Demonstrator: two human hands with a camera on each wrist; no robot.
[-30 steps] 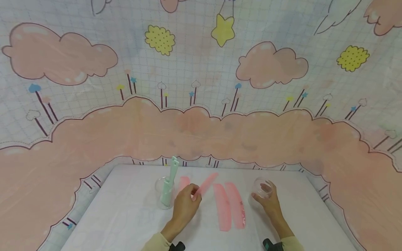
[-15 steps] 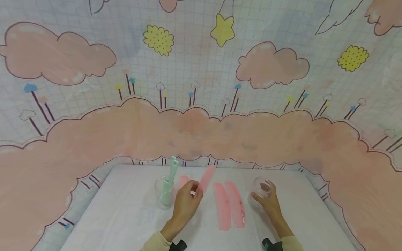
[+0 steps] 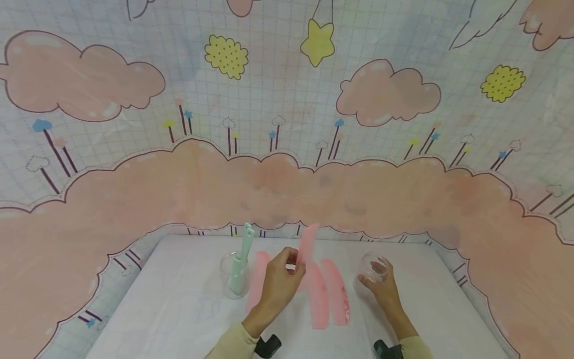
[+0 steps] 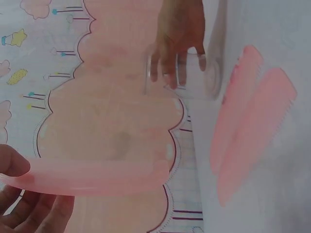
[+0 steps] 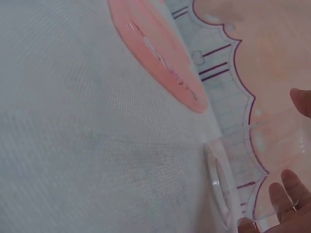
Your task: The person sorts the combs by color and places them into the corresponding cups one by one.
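Comb point(image 3: 307, 243) pinched in left hand point(image 3: 280, 281), held above table point(image 3: 170, 299); right hand point(image 3: 384, 285) grips clear cup point(image 3: 371, 262). Two flat combs point(image 3: 319, 301) lie side by side between hands.

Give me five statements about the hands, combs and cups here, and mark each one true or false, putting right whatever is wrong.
1. The left hand holds a pink comb. True.
2. The right hand holds a comb too. False: its fingers are round a clear cup.
3. Two more combs lie side by side on the table between the hands. True.
4. The other cup, farther left, has nothing in it. False: a mint-green item stands in it.
5. Both sleeves are pale yellow. True.
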